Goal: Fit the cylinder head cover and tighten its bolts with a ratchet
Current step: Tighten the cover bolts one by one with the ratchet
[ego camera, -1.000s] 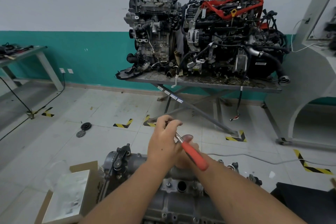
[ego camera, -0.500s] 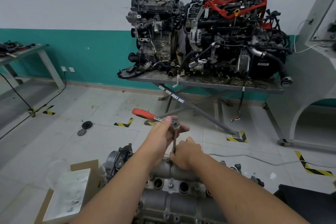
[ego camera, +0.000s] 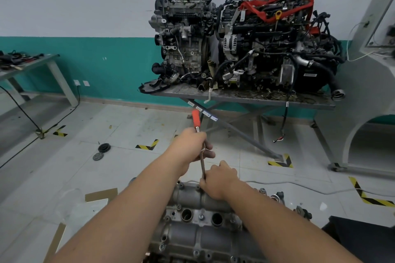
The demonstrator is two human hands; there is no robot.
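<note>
Both hands work one bolt: your left hand (ego camera: 190, 147) grips the ratchet (ego camera: 196, 119), your right hand (ego camera: 220, 179) pinches its extension (ego camera: 202, 166) steady over the cover (ego camera: 192, 195).

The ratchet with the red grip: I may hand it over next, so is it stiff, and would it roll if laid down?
The ratchet is probably stiff: its metal extension stands straight. The left hand grips near the head. It could roll a little.

Auto repair workshop: two stripped grey-black car engines (ego camera: 245, 45) on a steel table (ego camera: 256, 100), yellow-black hazard floor tape (ego camera: 280, 161).
</note>
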